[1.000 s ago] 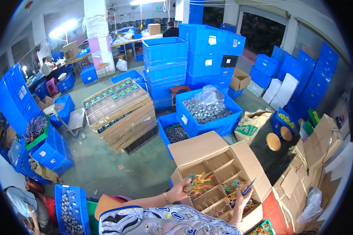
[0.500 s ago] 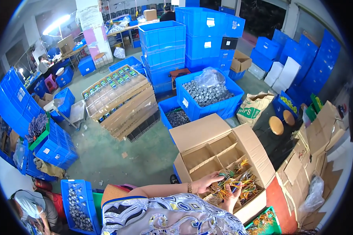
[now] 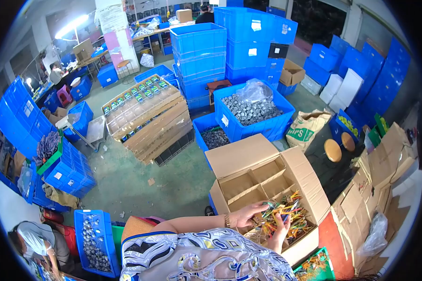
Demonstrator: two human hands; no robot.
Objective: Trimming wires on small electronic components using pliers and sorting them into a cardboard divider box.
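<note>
"Several blue bins stand stacked at the upper centre. What is smaller?"

"A pile of cardboard trays left of centre, then an open, divided carton in the lower right."

"And around the carton?"

"Just above it, a blue bin heaped with round grey pieces; at the bottom edge, a green crate with orange strands."

"Where are the person's hands?"

"Both over the carton. The left hand comes in from the left, its fingers closed around a bunch of coloured strands; the right hand grasps the same bunch from below."

"So the bunch sits between them?"

"Yes, beside loose strands filling the carton's right-hand part."
</note>
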